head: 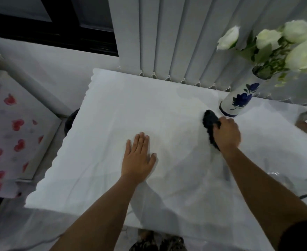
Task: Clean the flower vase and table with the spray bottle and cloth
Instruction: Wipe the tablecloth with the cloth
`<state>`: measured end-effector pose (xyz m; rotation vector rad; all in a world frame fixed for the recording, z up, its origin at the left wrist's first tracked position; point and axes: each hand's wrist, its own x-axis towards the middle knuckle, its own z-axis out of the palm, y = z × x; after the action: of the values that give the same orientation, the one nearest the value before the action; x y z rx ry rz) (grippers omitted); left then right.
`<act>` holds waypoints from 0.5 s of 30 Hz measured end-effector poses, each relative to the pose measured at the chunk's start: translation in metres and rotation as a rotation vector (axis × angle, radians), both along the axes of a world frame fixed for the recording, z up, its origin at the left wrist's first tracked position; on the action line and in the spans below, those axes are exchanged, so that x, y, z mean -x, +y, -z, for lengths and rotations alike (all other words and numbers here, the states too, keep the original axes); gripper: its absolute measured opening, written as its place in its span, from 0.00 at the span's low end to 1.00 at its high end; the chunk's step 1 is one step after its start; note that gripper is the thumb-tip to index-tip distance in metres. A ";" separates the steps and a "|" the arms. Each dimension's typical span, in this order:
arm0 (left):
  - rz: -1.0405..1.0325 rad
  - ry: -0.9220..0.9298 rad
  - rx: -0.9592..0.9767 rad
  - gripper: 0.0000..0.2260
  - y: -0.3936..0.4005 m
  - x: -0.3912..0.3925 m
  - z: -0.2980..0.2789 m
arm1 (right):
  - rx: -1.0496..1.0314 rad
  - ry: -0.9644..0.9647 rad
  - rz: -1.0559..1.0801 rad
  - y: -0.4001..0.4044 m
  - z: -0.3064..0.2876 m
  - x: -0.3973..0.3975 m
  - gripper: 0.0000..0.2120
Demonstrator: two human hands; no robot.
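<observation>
The left hand (138, 156) lies flat with fingers straight on the middle of the table (112, 109), likely pinning its white cover so it won't drag. The right hand (227, 134) grips the dark cloth (209, 122) against the surface beside the flower vase (239, 98), which stands at the far right edge

Dark cloth (209, 122) bunched on the white table (121, 109), near the upright vase (239, 98) (blue-flowered).
</observation>
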<state>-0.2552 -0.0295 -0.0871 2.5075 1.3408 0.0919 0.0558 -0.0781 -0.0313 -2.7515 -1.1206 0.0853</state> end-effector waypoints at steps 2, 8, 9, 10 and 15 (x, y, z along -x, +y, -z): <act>0.007 0.011 0.006 0.33 0.000 0.000 0.000 | -0.012 -0.060 0.131 -0.038 0.003 0.019 0.18; 0.017 0.048 0.010 0.33 0.001 0.002 0.003 | -0.045 0.068 -0.222 -0.041 0.017 0.159 0.14; 0.015 0.047 0.012 0.33 0.001 0.003 0.004 | -0.050 0.087 -0.326 -0.021 0.017 0.156 0.14; 0.012 0.043 0.009 0.33 0.000 0.003 0.004 | -0.043 0.099 -0.399 -0.001 0.014 0.142 0.14; 0.008 0.032 -0.014 0.32 0.001 0.001 0.001 | 0.080 0.069 -0.009 0.017 -0.001 0.012 0.17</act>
<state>-0.2560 -0.0281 -0.0885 2.5362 1.3465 0.0602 0.0442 -0.0616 -0.0303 -2.7901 -1.1362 0.2290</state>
